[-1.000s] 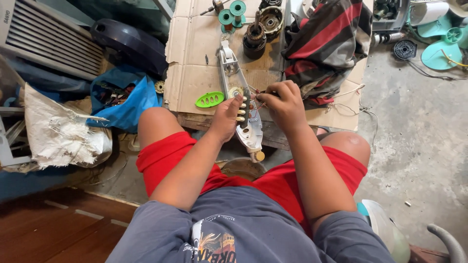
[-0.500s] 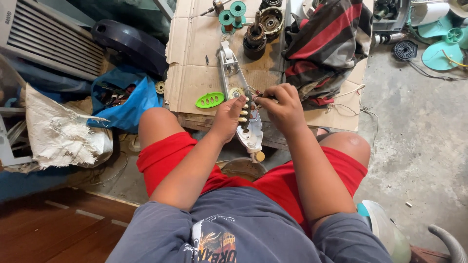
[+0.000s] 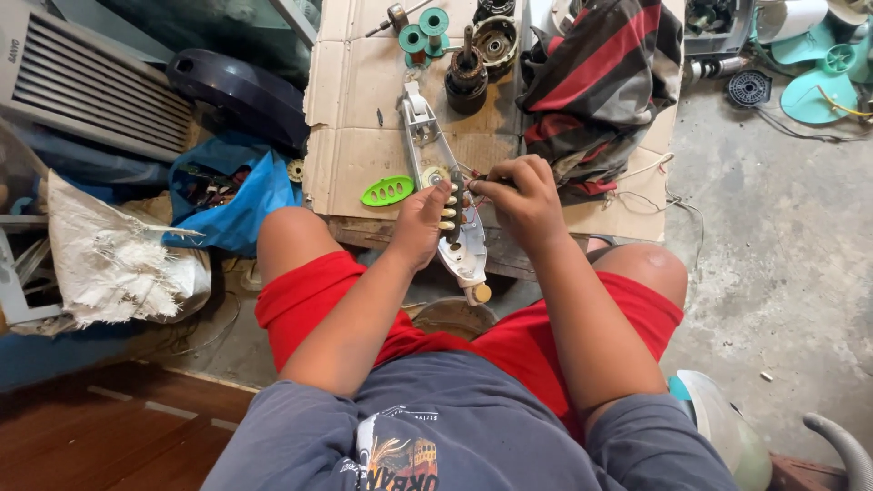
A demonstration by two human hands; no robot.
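At frame centre, the left hand [image 3: 420,221] has a closed grip on the long white switch housing [image 3: 443,195] lying on the cardboard-covered tabletop [image 3: 350,109]; the right hand [image 3: 520,195] pinches thin wires [image 3: 475,179] beside it.

Red shorts [image 3: 318,291], grey shirt [image 3: 473,427], green oval cover [image 3: 387,191], red-black striped cloth [image 3: 600,82], blue bag [image 3: 245,195].

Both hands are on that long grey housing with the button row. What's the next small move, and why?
Probably keep the left hand pinning the grey housing on the cardboard while the right hand eases the thin tool into the button row. The tip already sits by the buttons, and loose wires trail right.
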